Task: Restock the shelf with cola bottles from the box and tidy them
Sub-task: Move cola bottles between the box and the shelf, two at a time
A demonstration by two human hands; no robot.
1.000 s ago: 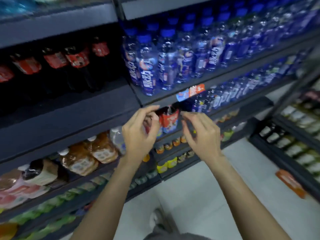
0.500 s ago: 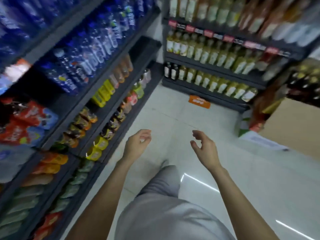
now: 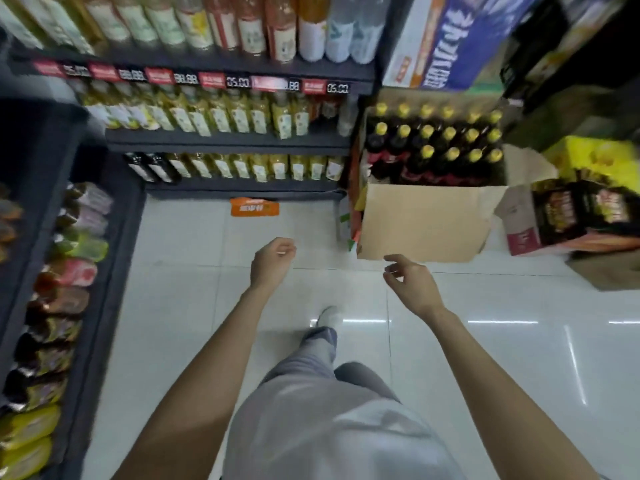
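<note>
An open cardboard box [image 3: 426, 223] stands on the floor ahead to the right. It is packed with several dark cola bottles [image 3: 433, 150] with yellow caps. My left hand [image 3: 272, 261] hangs in the air over the floor, fingers loosely curled, holding nothing. My right hand [image 3: 408, 282] is out in front just below the box's near flap, fingers relaxed and apart, also holding nothing. Neither hand touches the box. The cola shelf itself is out of view.
A dark shelf unit [image 3: 228, 140] with yellow drink bottles faces me. Another shelf [image 3: 104, 271] with packets runs along the left. Stacked boxes [image 3: 571, 216] sit to the right of the cola box. An orange sticker [image 3: 254, 206] lies on the white tiled floor.
I have turned away from the shelves on the left toward the aisle end. The cola box now lies straight ahead and closer. Both hands stay out in front, holding nothing.
</note>
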